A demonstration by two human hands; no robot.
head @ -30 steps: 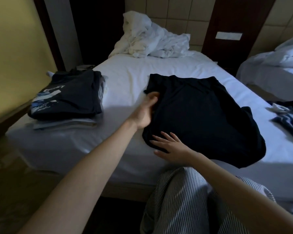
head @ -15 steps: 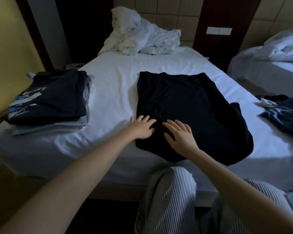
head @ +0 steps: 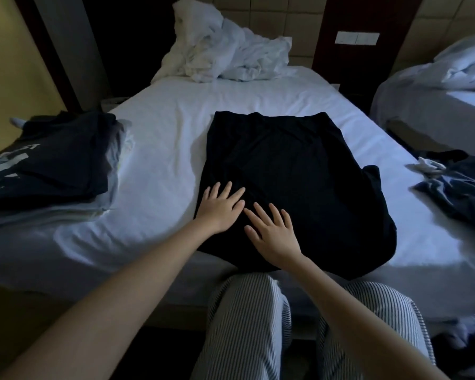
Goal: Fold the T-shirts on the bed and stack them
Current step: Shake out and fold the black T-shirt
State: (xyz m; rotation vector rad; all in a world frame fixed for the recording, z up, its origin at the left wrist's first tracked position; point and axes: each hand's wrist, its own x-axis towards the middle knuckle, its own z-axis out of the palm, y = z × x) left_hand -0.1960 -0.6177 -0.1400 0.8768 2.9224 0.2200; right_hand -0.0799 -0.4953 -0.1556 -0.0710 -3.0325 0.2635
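the black shirt (head: pixel 299 174) lies at the bed's (head: pixel 162 127) near edge. left hand (head: pixel 221 208) and right hand (head: pixel 272 234) press flat on it, fingers straight, grasping nothing. best to smooth outward, tuck the right sleeve (head: pixel 372 174), then fold toward the stack (head: pixel 52 160) at the left edge.

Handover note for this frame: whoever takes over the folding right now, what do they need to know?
Left hand: open, flat on the black T-shirt near its left edge.
Right hand: open, flat on the same shirt beside it.
Done: folded stack on the left of the bed, dark printed shirt on top.
Left: the black T-shirt lies spread mid-bed, a sleeve sticking out on its right; finish folding it and add it to the stack. A crumpled blue garment waits at the right edge.
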